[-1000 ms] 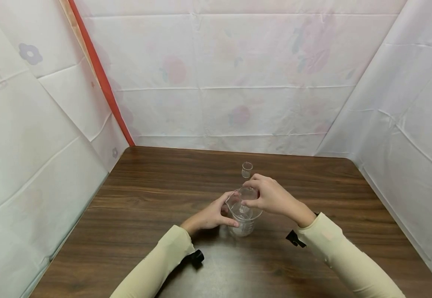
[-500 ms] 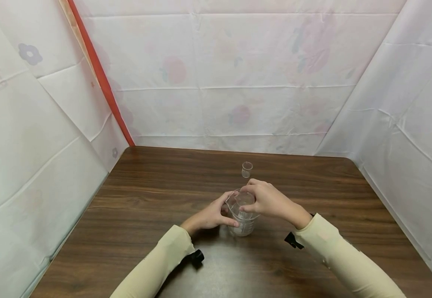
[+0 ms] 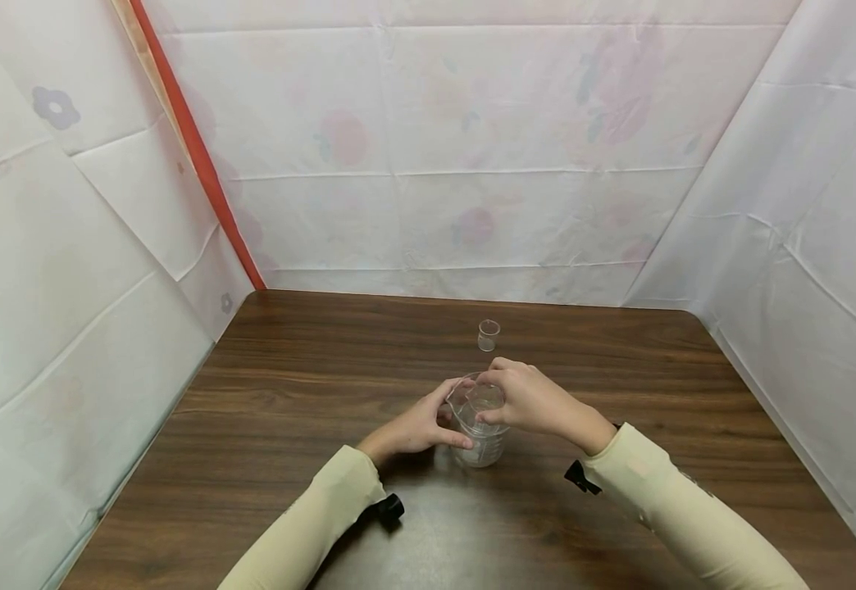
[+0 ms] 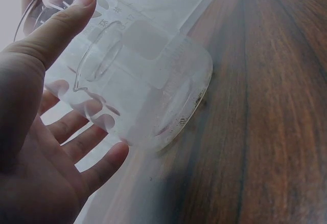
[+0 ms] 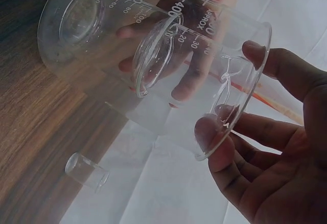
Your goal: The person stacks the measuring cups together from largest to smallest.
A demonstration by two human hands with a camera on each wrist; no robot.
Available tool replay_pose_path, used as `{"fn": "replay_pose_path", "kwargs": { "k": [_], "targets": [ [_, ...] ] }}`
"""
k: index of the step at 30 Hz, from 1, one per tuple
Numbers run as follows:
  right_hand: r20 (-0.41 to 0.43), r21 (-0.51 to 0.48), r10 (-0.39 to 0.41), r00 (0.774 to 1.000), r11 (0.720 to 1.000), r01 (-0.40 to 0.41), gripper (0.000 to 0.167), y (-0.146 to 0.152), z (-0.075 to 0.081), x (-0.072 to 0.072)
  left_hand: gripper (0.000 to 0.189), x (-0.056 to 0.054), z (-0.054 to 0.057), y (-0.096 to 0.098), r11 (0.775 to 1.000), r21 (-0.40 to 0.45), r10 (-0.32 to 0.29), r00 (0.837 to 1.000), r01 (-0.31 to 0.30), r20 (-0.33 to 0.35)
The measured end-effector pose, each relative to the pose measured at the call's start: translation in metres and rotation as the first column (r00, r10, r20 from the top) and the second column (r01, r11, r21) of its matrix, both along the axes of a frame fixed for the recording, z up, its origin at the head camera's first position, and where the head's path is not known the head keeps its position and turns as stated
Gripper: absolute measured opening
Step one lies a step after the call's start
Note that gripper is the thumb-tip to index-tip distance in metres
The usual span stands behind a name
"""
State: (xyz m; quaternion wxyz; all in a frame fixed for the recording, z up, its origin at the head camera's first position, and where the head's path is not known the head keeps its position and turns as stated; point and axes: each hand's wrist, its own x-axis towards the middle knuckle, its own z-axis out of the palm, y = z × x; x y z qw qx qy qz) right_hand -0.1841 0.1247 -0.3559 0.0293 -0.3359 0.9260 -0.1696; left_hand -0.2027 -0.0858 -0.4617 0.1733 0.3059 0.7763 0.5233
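Observation:
A large glass beaker (image 3: 481, 451) with printed volume marks stands on the table. My left hand (image 3: 416, 422) grips its side, thumb on the near wall and fingers round the far wall. Inside it, toward the bottom, sits a medium beaker (image 5: 127, 12). My right hand (image 3: 539, 401) reaches into the large beaker's mouth, its thumb and fingertips pinching the rim of a small beaker (image 5: 191, 55). That small beaker's base is right at the medium beaker's rim. A tiny beaker (image 3: 488, 336) stands alone behind the hands, also visible in the right wrist view.
The brown wood-grain table (image 3: 310, 360) reaches back to a white patterned curtain (image 3: 428, 221). More white sheeting (image 3: 812, 328) hangs along the right, and a red strip (image 3: 199, 156) runs down the left back corner.
My right hand has moved down and slightly left, bringing the small beaker deeper into the large beaker's mouth. My left hand has stayed in place, and the tiny beaker stands where it was.

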Motion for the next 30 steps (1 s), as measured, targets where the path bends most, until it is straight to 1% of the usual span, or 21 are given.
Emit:
{"fn": "replay_pose_path", "kwargs": {
  "k": [7,14,21,30],
  "targets": [
    [-0.008,0.025,-0.001,1.0,1.0,0.002,0.043,-0.001,0.0,-0.001,0.086,-0.002,0.0,0.0,1.0,0.001,0.003,1.0,-0.003,-0.013],
    [-0.015,0.05,0.006,1.0,0.999,-0.005,0.041,-0.005,0.0,-0.002,0.086,-0.001,0.001,-0.001,1.0,-0.002,0.006,1.0,-0.006,-0.004],
    [-0.029,0.111,0.022,0.999,0.994,-0.019,0.04,-0.009,-0.002,-0.003,0.086,-0.001,0.0,-0.001,1.0,0.0,0.011,1.0,-0.011,0.001],
    [0.005,0.181,0.032,0.999,0.983,-0.032,0.04,-0.013,-0.004,-0.003,0.088,0.0,-0.003,-0.001,1.0,-0.004,0.012,1.0,-0.012,0.013]
  ]
}}
